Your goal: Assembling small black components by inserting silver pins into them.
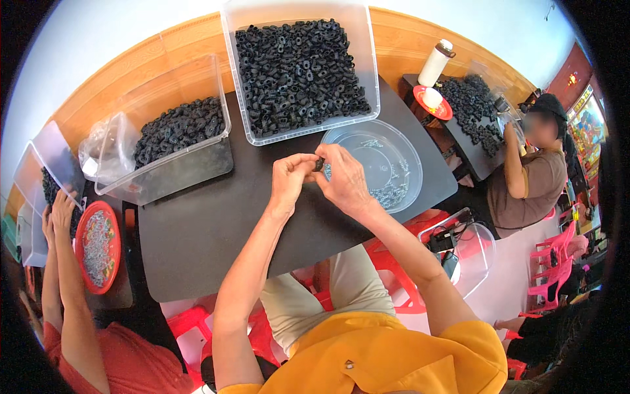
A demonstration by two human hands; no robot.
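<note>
My left hand (290,180) and my right hand (344,176) meet above the dark table, fingertips pinched together on one small black plastic part (319,164). Its details are mostly hidden by the fingers. Just right of my right hand lies a round clear plastic lid or tray (386,159) with small silvery metal pieces (392,196) scattered in it. Beyond my hands stands a clear bin (308,134) heaped with black plastic parts (302,72). Another clear bin (164,161) to the left holds more black parts (180,128).
The dark table (216,230) spreads under my forearms. At left, a co-worker's hands (60,213) reach into a bin beside a red tray (80,253) of small metal pieces. At right, a person in brown (531,190) works at another table near a white bottle (436,62).
</note>
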